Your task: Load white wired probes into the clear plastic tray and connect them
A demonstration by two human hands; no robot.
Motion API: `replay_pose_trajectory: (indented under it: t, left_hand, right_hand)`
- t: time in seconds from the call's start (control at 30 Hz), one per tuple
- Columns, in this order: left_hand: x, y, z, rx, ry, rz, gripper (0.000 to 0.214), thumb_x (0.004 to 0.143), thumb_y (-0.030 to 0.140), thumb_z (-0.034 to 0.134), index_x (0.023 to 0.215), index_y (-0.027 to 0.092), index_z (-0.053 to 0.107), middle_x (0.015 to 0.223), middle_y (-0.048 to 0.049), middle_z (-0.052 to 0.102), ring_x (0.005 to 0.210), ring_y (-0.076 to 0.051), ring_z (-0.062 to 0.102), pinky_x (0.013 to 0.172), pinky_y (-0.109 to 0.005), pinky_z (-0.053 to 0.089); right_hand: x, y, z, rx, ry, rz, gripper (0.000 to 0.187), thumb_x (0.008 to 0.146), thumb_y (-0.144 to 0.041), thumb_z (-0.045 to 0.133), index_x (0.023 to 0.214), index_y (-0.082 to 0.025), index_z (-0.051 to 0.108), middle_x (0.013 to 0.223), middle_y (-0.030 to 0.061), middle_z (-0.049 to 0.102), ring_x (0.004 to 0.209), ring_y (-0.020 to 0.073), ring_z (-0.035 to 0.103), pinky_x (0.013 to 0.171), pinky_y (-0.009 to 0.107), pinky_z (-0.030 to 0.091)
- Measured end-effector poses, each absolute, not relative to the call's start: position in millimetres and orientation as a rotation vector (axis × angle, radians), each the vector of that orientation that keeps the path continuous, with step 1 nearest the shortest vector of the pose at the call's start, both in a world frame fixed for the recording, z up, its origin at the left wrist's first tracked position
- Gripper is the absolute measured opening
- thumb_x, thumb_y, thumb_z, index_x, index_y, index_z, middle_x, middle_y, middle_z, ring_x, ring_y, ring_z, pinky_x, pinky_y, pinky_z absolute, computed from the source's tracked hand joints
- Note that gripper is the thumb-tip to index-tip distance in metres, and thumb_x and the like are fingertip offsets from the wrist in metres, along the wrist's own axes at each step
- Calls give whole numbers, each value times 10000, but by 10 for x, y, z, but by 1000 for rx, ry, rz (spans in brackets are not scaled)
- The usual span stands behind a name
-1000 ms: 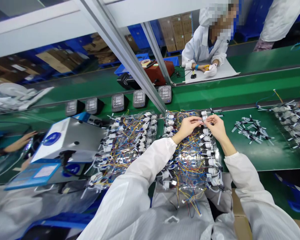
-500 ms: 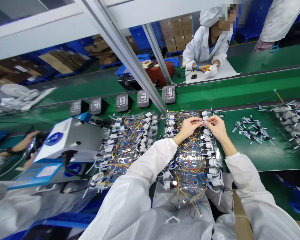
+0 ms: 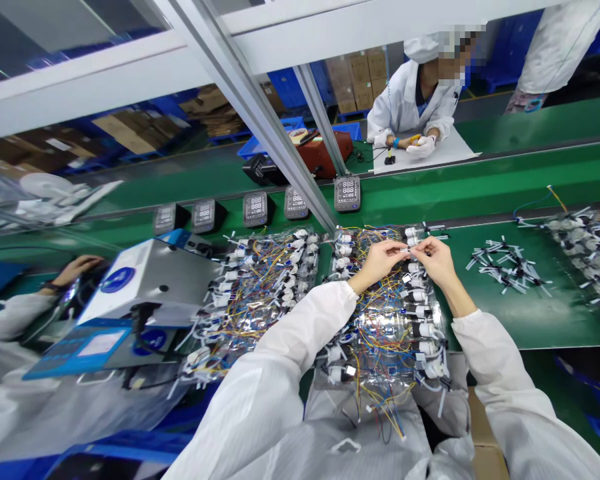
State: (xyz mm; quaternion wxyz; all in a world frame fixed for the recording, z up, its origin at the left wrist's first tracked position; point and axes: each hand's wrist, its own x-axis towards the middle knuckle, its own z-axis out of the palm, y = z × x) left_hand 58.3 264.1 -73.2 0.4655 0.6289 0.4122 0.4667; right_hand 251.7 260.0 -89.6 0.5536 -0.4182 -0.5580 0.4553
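On the smooth green bench [image 3: 510, 321] lies a clear plastic tray [image 3: 383, 325], filled with white-and-black cylindrical parts [image 3: 420, 295] and tangled coloured wires [image 3: 386, 345]. Above the far right part of this tray, the left hand [image 3: 381, 260] and the right hand [image 3: 436, 258] have their fingers pinched together on a small, slim white-and-black piece [image 3: 405, 250]. Right of the tray is a loose pile of thin black-and-white pieces [image 3: 507, 265]; left of it, a grey-and-blue boxy machine [image 3: 163, 270]. Beyond the tray and to its left stand a silver metal post [image 3: 260, 113] and a row of black square display units [image 3: 347, 193]. Farther beyond, a co-worker in white clothing [image 3: 405, 100] leans on another green surface [image 3: 555, 137], with stacked brown cardboard boxes [image 3: 357, 80] behind
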Motion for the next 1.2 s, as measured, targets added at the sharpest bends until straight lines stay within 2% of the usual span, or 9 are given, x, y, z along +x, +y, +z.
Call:
replay_pose_trajectory:
  t: [0.27,0.5,0.8,1.0,1.2]
  left_hand:
    - [543,2597,-673,1968,1061,1146,248,919,396,765,1026,180,823,969,-91,797,857,-187,734,789,-317,578]
    - [567,2606,-682,1948,1037,1209,233,926,391,759,1027,188,814,980,-82,788,862,-182,731,774,-306,581]
    - [570,2601,-693,1897,1054,1239,245,906,390,780,1029,181,810,959,-82,778,851,-176,721,741,-285,577]
    - [575,2598,-701,1941,1083,1221,229,905,389,782,1008,188,820,967,-80,799,849,-180,733,756,-291,579]
    - [576,2601,-698,1989,1090,1207,240,912,404,774,994,184,826,950,-81,808,838,-181,739,775,-302,571]
  right_hand:
    - [2533,2579,-840,-972,-1359,1065,376,798,-373,831,698,-230,498,854,47,760,848,231,720,807,373,537]
    - [2529,2591,-880,-945,-1371,1042,259,827,-383,804,809,-235,592,855,19,730,826,202,687,823,358,536]
    - [2533,2613,-917,-915,-1253,1067,298,774,-345,852,877,-230,596,842,17,727,795,189,667,784,340,513]
    - [2535,2610,-952,-916,-1250,1095,289,780,-302,841,836,-232,567,833,14,731,797,189,681,788,335,511]
    - [2533,2584,-935,-929,-1244,1132,371,769,-316,848,762,-237,486,821,22,745,786,201,695,775,343,523]
